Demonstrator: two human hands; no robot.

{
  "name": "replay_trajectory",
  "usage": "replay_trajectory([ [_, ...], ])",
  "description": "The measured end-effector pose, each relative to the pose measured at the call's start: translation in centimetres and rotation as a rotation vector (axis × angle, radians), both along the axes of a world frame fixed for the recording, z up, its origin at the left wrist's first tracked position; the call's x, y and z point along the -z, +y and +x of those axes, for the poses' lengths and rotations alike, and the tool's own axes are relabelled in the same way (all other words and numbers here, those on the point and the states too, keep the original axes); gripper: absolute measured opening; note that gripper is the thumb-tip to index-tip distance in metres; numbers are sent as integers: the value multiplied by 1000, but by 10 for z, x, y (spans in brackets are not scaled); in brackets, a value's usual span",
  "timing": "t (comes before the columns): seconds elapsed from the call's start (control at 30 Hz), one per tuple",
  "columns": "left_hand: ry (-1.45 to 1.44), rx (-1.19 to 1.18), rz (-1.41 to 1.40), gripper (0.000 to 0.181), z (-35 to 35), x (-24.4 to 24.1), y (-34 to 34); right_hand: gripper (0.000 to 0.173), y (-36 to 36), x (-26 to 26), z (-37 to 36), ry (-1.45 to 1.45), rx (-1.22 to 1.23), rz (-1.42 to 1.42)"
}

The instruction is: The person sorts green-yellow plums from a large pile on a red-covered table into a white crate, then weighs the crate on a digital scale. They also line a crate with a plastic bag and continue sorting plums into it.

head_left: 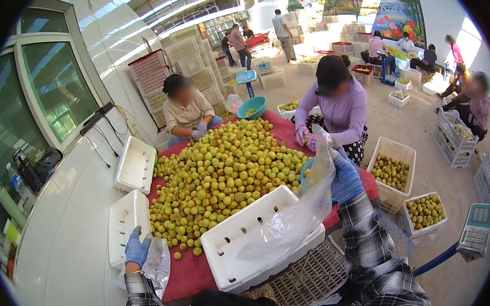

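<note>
My right hand (347,175), in a blue knitted glove, is raised at the right of the fruit pile and grips the top of a clear plastic bag (305,214). The bag hangs down over a white foam box (238,239) with slots in its base, tilted on the red cloth (192,276). At the lower left, my left hand (137,248), gloved in blue, has its fingers apart at a second white foam box (128,213); whether it grips the rim cannot be told. Another clear bag (158,262) lies beside it. Round yellow-green fruits (226,173) are heaped beyond both boxes.
Two people sit across the heap, one in beige (188,109), one in lilac (339,104), their gloved hands near the fruit. A plastic crate (304,274) stands below the tilted box. Fruit-filled boxes (425,210) and a scale (475,231) are on the right; a tiled wall borders the left.
</note>
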State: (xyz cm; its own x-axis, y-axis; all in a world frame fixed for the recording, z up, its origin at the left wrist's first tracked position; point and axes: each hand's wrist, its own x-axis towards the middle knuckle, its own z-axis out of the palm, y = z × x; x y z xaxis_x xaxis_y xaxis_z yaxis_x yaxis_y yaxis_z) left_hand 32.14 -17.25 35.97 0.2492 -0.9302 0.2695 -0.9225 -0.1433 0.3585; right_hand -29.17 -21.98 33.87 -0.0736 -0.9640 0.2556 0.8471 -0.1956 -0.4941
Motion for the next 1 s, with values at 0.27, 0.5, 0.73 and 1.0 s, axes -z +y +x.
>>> replay_trajectory([
  [0.27, 646, 1019, 219, 90, -349, -89, 18, 25, 69, -98, 79, 935, 141, -419],
  [0.5, 656, 1000, -462, 28, -370, -74, -13, 42, 71, -88, 71, 796, 357, -389],
  [0.73, 689, 642, -617, 36, -374, -78, -28, 33, 64, -13, 50, 1520, 81, -243],
  [1.0, 962, 382, -851, 36, -272, -95, -61, 23, 91, 27, -67, 1361, -50, 94],
])
